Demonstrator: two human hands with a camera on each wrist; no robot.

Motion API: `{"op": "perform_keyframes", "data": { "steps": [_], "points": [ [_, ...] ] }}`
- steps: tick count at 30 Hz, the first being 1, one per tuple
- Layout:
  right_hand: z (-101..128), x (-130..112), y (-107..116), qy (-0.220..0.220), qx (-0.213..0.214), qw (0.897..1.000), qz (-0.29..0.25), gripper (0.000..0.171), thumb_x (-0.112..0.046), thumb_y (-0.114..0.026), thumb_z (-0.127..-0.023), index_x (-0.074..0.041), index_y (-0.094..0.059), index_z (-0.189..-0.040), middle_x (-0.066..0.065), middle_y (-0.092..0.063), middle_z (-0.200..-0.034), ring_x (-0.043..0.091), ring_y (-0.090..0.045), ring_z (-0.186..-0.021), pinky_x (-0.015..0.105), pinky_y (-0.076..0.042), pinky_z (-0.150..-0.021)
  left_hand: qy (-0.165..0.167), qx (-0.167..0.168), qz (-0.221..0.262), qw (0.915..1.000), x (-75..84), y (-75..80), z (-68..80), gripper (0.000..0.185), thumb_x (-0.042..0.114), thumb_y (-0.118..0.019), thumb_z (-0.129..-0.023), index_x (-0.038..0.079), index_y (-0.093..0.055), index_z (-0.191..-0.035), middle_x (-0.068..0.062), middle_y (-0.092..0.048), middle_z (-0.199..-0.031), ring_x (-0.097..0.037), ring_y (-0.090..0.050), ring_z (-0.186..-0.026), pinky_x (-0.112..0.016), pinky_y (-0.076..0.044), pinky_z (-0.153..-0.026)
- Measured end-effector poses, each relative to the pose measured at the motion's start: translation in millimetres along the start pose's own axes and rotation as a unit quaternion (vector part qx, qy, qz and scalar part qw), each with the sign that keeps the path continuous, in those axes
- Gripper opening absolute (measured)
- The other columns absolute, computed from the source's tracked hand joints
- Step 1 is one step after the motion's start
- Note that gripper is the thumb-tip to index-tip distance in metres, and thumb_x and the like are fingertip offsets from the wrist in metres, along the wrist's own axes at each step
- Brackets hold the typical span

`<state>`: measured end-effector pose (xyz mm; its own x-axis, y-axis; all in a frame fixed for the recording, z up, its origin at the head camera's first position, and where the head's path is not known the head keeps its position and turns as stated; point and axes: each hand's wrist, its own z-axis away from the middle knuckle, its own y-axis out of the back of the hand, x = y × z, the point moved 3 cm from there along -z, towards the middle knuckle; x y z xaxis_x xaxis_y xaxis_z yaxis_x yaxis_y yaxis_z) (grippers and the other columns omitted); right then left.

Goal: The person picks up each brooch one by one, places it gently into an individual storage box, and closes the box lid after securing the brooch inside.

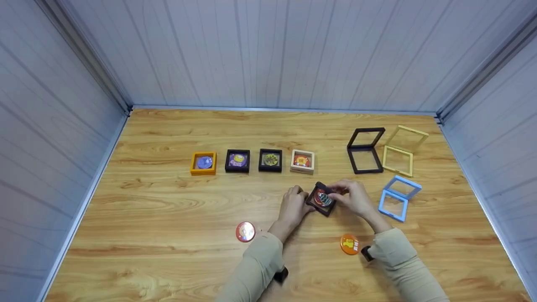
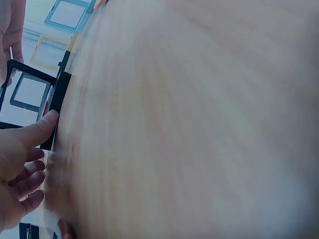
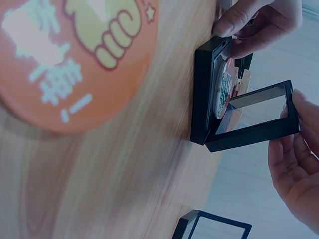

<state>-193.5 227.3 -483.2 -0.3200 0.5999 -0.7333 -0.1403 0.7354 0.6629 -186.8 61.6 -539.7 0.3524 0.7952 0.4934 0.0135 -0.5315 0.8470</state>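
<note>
A black hinged display frame (image 1: 317, 210) stands partly open on the table between the two hands, its lid (image 3: 259, 137) raised at an angle. Inside its base lies a round badge (image 1: 322, 199), red with a dark green and white pattern. My left hand (image 1: 292, 206) grips the base, with the thumb along its edge in the left wrist view. The right hand (image 1: 355, 197) pinches the raised lid between thumb and fingers. Close to the right wrist, an orange badge (image 1: 349, 244) with a yellow fist lies flat on the table.
Farther back is a row of closed frames: orange (image 1: 204, 172), two black ones (image 1: 237, 170), and cream (image 1: 302, 170). Black (image 1: 368, 171), yellow (image 1: 397, 172) and light blue (image 1: 392, 216) frames stand open at the right. A red-rimmed badge (image 1: 245, 231) lies left of the left forearm.
</note>
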Motion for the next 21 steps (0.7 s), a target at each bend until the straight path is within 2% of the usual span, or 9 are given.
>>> {"op": "perform_keyframes", "data": {
  "steps": [10,14,21],
  "points": [
    [3.1,-2.1,-8.3,0.001,-0.021,1.000,0.015,0.020,-0.004,-0.069,-0.073,-0.001,-0.067,-0.092,0.007,-0.062,-0.084,0.018,-0.057,-0.072,0.029,-0.048,-0.065,-0.003,-0.008,-0.002,1.0000,-0.5,-0.8,-2.5,0.032,0.030,-0.073,-0.068,0.007,-0.070,-0.090,-0.001,-0.051,-0.084,-0.016,-0.049,-0.079,-0.029,-0.040,-0.072],
    [5.4,-3.2,-13.9,0.012,-0.035,0.999,0.022,0.020,-0.002,-0.068,-0.073,0.000,-0.067,-0.093,0.009,-0.063,-0.086,0.019,-0.059,-0.073,0.029,-0.049,-0.065,-0.011,0.001,-0.005,0.9999,-1.0,-0.7,-3.1,0.031,0.030,-0.074,-0.067,0.008,-0.070,-0.087,-0.001,-0.051,-0.082,-0.016,-0.049,-0.077,-0.029,-0.040,-0.071],
    [9.2,-6.6,-25.3,0.034,-0.065,0.994,0.078,0.018,-0.001,-0.067,-0.074,0.000,-0.067,-0.092,0.011,-0.063,-0.088,0.020,-0.058,-0.074,0.030,-0.048,-0.064,-0.024,0.020,-0.011,0.9994,-1.0,-1.0,-2.0,0.030,0.032,-0.074,-0.065,0.009,-0.070,-0.083,0.000,-0.051,-0.080,-0.016,-0.049,-0.076,-0.028,-0.040,-0.070]
  ]
}}
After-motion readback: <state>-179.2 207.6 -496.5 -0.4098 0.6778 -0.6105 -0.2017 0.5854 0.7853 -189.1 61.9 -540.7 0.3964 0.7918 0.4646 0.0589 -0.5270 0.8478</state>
